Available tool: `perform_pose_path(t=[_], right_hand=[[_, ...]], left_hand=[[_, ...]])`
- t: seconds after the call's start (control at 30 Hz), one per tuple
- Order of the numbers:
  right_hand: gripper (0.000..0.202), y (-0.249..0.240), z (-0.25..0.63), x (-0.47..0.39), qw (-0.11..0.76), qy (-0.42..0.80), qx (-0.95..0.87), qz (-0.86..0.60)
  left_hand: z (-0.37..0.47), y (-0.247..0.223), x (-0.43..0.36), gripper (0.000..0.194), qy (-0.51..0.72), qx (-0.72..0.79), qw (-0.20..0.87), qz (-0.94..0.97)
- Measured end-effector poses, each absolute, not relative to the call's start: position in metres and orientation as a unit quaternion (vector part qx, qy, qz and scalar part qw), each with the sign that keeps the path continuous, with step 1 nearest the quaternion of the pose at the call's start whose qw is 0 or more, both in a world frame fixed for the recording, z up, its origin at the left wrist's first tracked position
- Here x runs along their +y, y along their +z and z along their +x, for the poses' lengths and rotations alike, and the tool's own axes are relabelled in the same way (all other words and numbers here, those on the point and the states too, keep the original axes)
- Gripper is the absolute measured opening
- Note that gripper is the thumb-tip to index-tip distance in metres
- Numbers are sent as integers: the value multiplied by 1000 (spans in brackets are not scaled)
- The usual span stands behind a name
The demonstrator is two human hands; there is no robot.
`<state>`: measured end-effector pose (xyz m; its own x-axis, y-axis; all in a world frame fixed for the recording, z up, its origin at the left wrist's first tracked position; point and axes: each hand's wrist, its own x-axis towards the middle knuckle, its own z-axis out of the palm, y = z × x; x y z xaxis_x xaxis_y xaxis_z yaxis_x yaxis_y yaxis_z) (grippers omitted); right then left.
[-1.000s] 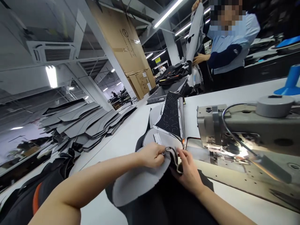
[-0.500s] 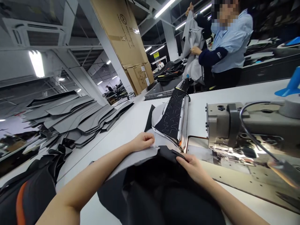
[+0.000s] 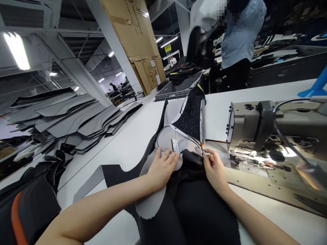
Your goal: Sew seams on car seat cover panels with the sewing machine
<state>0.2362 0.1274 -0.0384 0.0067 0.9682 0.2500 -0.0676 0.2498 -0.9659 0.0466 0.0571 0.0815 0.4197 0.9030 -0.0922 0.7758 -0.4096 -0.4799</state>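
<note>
Sewing machine (image 3: 278,136) cut off at right edge, needle lost in glare (too bright), co-worker's (image 3: 240,37) face blurred

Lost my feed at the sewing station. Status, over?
Left hand flat on the grey fabric panel. Right hand pinching the panel's edge beside the sewing machine. Nothing between hands and machine.

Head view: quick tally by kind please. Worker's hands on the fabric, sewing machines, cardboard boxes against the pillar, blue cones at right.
Hands on the fabric: 2, left hand flat on the grey fabric piece, right hand at the black fabric edge
Sewing machines: 1
Cardboard boxes: 3
Blue cones: 1
Total: 7
</note>
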Motion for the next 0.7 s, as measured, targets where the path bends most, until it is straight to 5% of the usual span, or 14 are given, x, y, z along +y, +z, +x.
perform_pose_path(t=[0.13, 0.3, 0.7], right_hand=[[21, -37, 242, 117, 547, 291, -716, -323], [46, -34, 228, 112, 343, -64, -885, -307], [60, -41, 229, 129, 290, -72, -834, -463]], left_hand=[[36, 84, 83, 59, 158, -522, 189, -816], [38, 86, 100, 54, 112, -568, 232, -781], [45, 89, 140, 45, 19, -550, 274, -788]])
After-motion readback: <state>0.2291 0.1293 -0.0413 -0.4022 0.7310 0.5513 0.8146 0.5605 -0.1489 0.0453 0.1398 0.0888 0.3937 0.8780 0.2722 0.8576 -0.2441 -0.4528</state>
